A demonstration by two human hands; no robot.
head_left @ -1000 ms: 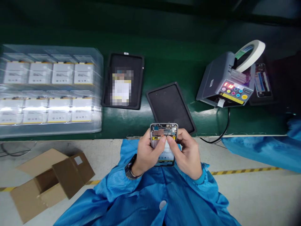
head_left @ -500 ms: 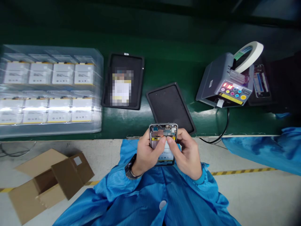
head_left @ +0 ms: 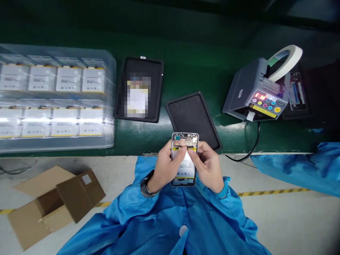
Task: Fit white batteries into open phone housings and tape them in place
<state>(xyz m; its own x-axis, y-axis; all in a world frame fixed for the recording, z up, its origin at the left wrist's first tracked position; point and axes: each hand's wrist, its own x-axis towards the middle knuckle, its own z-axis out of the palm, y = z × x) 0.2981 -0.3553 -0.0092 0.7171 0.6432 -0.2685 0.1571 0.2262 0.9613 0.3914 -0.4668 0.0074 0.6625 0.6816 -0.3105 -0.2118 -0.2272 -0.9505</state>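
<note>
The opened phone [head_left: 186, 161] is held upright at the near edge of the table [head_left: 186, 71]. Its sides are gripped by the left hand [head_left: 168, 163] and the right hand [head_left: 208, 163]; both thumb tips are set below the circuit board [head_left: 182, 141]. From the phone, a black tray [head_left: 190, 113] is placed at twelve o'clock, batteries [head_left: 92, 79] at ten.

Tabletop [head_left: 186, 74] — glossy (carton [head_left: 75, 198] — matt cardboard).
</note>
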